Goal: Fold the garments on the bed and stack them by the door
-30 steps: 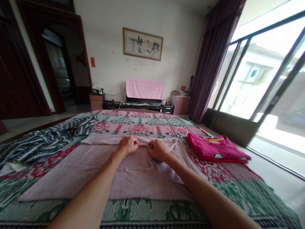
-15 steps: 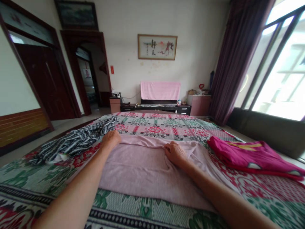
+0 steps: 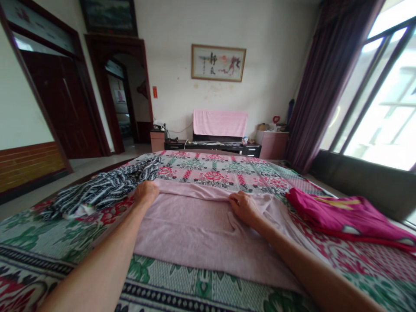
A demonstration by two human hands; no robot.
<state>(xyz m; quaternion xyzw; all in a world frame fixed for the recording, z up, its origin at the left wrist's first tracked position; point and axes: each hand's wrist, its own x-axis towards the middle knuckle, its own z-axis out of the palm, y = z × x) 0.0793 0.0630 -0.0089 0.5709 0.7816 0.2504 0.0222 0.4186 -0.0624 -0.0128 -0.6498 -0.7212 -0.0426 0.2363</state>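
A pale pink garment (image 3: pixel 195 225) lies spread flat on a bed covered with a patterned red, green and pink sheet (image 3: pixel 211 169). My left hand (image 3: pixel 147 191) rests at the garment's far left corner, fingers curled closed on the folded edge. My right hand (image 3: pixel 242 207) sits further right on the same far edge, fingers pinched on the cloth, which puckers beside it. Both forearms stretch across the garment from the near side.
A black-and-white patterned garment (image 3: pixel 104 188) lies crumpled at the left of the bed. A folded magenta garment (image 3: pixel 344 214) lies at the right. Beyond the bed stand a low cabinet with a pink towel (image 3: pixel 220 123), a doorway at left and a large window at right.
My left hand slid from the middle of the far edge out to the left corner. My right hand stayed near the middle of that edge. The view turned left.
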